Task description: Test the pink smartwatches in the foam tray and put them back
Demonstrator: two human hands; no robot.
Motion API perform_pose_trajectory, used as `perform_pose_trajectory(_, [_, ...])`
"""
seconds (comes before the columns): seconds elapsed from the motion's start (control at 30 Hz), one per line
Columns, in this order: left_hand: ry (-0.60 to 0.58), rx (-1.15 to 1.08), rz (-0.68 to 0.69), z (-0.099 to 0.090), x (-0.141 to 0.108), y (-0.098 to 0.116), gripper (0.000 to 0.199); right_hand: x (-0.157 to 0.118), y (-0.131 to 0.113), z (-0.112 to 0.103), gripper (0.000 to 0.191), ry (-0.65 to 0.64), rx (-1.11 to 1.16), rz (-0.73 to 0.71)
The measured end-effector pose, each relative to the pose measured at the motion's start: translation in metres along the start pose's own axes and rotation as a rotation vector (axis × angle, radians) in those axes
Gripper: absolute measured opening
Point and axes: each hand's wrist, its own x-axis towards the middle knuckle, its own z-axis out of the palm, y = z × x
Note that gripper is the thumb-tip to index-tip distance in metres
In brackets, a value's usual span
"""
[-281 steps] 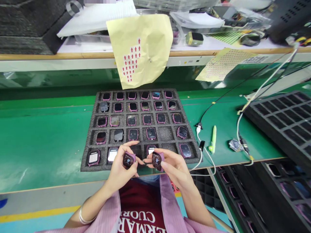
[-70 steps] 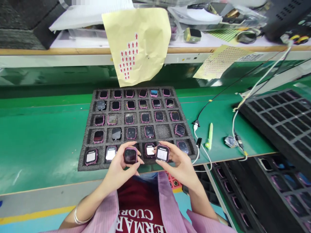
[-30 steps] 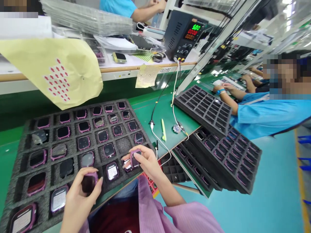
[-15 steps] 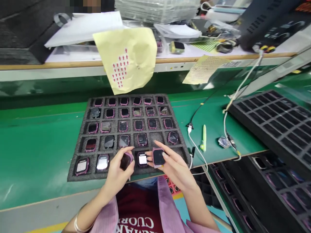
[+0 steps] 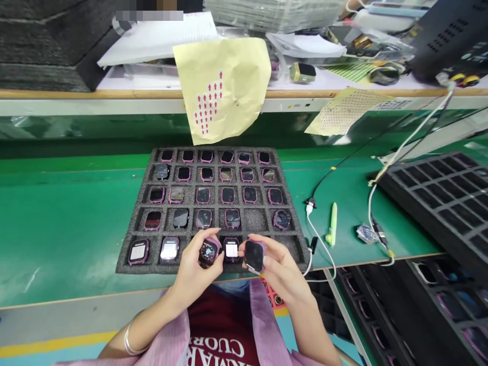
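Observation:
My left hand (image 5: 198, 264) is closed round a purple-rimmed smartwatch (image 5: 209, 251), whose round screen shows a lit dial. To its right, my right hand (image 5: 280, 264) grips another smartwatch (image 5: 253, 255) with a dark screen, tilted toward me. Both are held over the front row of a grey foam tray (image 5: 127, 229). Between the hands, a smartwatch (image 5: 232, 249) with a lit white screen lies in its compartment. Two more with white screens, a left one (image 5: 139, 251) and its neighbour (image 5: 170, 249), sit at the front left. The rows behind hold dark-screened watches.
Right of the tray lie a white cable (image 5: 324, 254), a light green pen (image 5: 333, 223) and a small clear-wrapped item (image 5: 366, 234). Another black tray (image 5: 438, 188) stands farther right. A yellow sheet (image 5: 224, 91) hangs from the shelf edge (image 5: 133, 95) above the tray.
The watch in my left hand now shows a lit dial; its screen was dark before. The right-hand watch has tilted slightly. The whole view has shifted, with the scene moving right.

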Motion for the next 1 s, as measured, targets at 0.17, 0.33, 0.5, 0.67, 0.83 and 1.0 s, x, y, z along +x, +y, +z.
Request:
perform_pose_trajectory(0.17, [0.028,0.034,0.004,0.0010,-0.0002,-0.0008,0.028,-0.0001,0.0028,0.0002,0.041,0.018,-0.009,0.048])
perform_pose_trajectory(0.33, [0.003,0.073,0.132,0.0005,0.0026,-0.0014,0.018,0.0000,0.0061,0.0003,0.038,0.047,-0.042,0.015])
perform_pose_trajectory(0.5, [-0.054,0.044,0.149,0.0008,0.0034,-0.0006,0.019,0.0003,0.0049,0.0043,0.038,0.040,-0.069,-0.015])
perform_pose_trajectory(0.67, [-0.057,0.011,0.119,-0.0005,0.0035,0.0020,0.022,-0.0006,0.0030,0.0059,0.037,0.002,-0.093,-0.017])
perform_pose_trajectory(0.83, [-0.079,-0.034,0.106,-0.0009,0.0025,0.0040,0.024,-0.0028,0.0025,0.0050,0.035,-0.028,-0.120,-0.014])
perform_pose_trajectory(1.0, [-0.065,-0.148,0.045,-0.0012,-0.0055,0.0034,0.021,-0.0047,0.0021,0.0041,0.035,-0.080,-0.107,-0.029])
